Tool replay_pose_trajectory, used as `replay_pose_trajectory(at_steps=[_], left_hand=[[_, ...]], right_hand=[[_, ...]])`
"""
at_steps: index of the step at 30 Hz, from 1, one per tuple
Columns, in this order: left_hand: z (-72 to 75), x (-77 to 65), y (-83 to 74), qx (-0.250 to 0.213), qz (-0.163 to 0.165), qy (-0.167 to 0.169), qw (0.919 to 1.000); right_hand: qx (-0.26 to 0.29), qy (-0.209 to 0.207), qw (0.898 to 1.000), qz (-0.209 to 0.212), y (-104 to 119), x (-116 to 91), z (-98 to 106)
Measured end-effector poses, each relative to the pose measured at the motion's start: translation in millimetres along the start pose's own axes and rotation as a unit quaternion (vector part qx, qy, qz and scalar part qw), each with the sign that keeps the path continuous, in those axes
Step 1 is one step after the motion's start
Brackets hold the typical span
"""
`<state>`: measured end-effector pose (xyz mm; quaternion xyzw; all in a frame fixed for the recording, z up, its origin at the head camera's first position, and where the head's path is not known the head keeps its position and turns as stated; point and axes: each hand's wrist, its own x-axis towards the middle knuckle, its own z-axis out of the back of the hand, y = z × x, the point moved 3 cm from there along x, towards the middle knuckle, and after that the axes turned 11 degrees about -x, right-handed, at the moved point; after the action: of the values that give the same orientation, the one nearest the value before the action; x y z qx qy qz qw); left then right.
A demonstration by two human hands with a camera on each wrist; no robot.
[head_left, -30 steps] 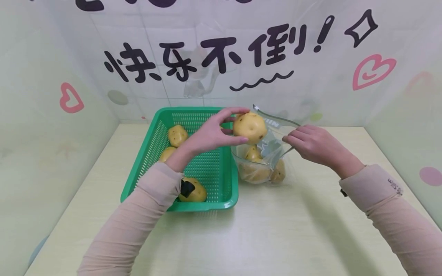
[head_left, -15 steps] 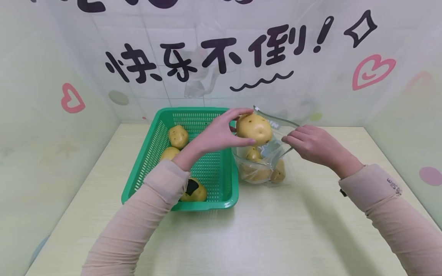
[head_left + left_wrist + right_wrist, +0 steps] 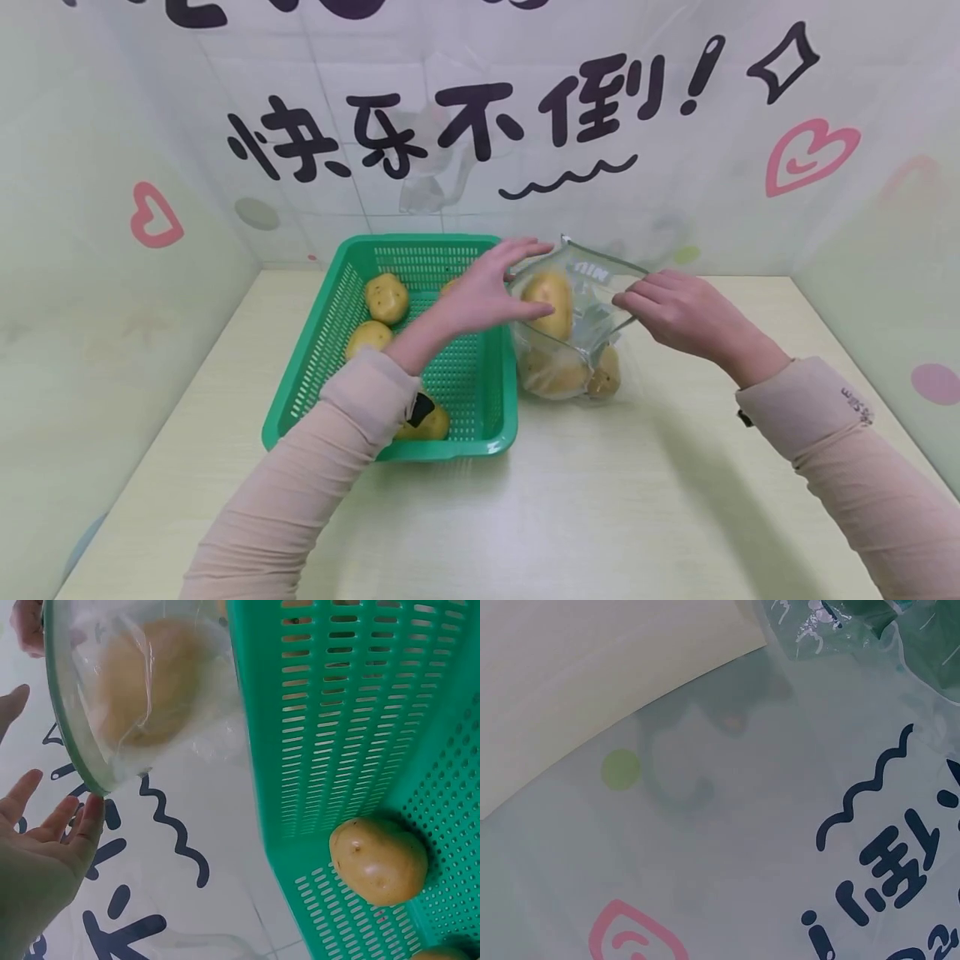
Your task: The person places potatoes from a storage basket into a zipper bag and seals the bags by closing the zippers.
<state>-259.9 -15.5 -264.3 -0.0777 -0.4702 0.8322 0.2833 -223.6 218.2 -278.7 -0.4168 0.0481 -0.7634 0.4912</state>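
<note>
A clear zip bag [image 3: 590,323] stands upright on the table, its mouth spread. Just inside the mouth is a potato [image 3: 552,290], apart from the fingers; in the left wrist view this potato [image 3: 154,682] shows blurred through the plastic. More potatoes lie at the bottom of the bag. My left hand [image 3: 487,290] is at the left side of the mouth, thumb and fingers spread and holding nothing, fingertips at the bag's rim. My right hand [image 3: 671,312] pinches the right edge of the mouth. In the right wrist view only part of the bag [image 3: 810,630] shows, not the hand.
A green plastic basket [image 3: 504,425] stands left of the bag, close against it. Several potatoes lie in it, among them a potato [image 3: 387,298] at the back left. Behind stands a printed wall sheet [image 3: 337,208]; side walls flank the pale table [image 3: 600,500].
My left hand has let go of the potato, which has dropped from above the rim into the bag's mouth. The right hand has kept its hold on the bag.
</note>
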Motion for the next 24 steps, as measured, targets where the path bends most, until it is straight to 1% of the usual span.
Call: replay_pose_trajectory(at_steps=[3,7,12,19,21,24], left_hand=[[4.3,-2.7,0.2,-0.021,0.002,-0.005,0.9998],[13.4,-7.7,3.0,-0.033,0.000,-0.010,0.9994],[24.9,-14.1,13.0,-0.040,0.017,-0.011,0.9990],[35.7,-21.1,27.0,-0.029,0.042,0.015,0.9986],[39.0,-22.5,30.4,-0.025,0.045,0.017,0.9985],[44.3,-23.2,34.6,-0.019,0.047,0.011,0.9987]], right_hand=[[0.002,0.002,1.000,0.002,-0.3,-0.6,-1.4],[0.001,0.004,1.000,0.004,-0.7,-2.3,-3.3],[-0.001,0.005,1.000,0.002,-1.3,-3.4,-5.0],[0.000,0.003,1.000,0.004,-0.5,-2.1,-4.2],[-0.001,0.003,1.000,0.004,-0.1,-1.8,-4.0],[-0.001,0.001,1.000,0.004,0.3,-1.8,-3.8]])
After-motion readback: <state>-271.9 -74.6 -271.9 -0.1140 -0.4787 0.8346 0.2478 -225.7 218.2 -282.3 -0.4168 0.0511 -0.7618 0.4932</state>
